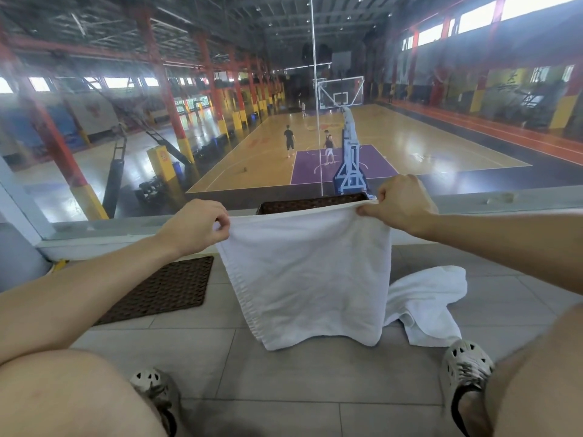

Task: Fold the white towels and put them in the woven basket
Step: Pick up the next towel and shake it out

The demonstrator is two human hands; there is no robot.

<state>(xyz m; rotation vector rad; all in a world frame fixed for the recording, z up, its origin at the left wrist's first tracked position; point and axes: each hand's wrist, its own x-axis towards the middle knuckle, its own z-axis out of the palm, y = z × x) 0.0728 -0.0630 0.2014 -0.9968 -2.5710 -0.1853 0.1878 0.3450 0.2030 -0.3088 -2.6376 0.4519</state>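
Bare knees (63, 398) and perforated shoes (467, 361) in the foreground. Held towel (309, 272): hanging in the air, doubled over, its top edge stretched between the two hands. Left hand (195, 225) and right hand (400, 203) each pinch one top corner between thumb and curled fingers. Woven basket (312, 205): rim visible just behind the top edge. Second towel (432, 304): crumpled on the tiled floor (299, 380), at right. Flat woven panel (164, 291): on the floor, at left.

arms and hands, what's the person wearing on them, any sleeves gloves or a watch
Nothing. The left arm and right arm are bare as far as the frame shows, no sleeve in view. The left hand and right hand are ungloved; no watch, band or ring is visible.
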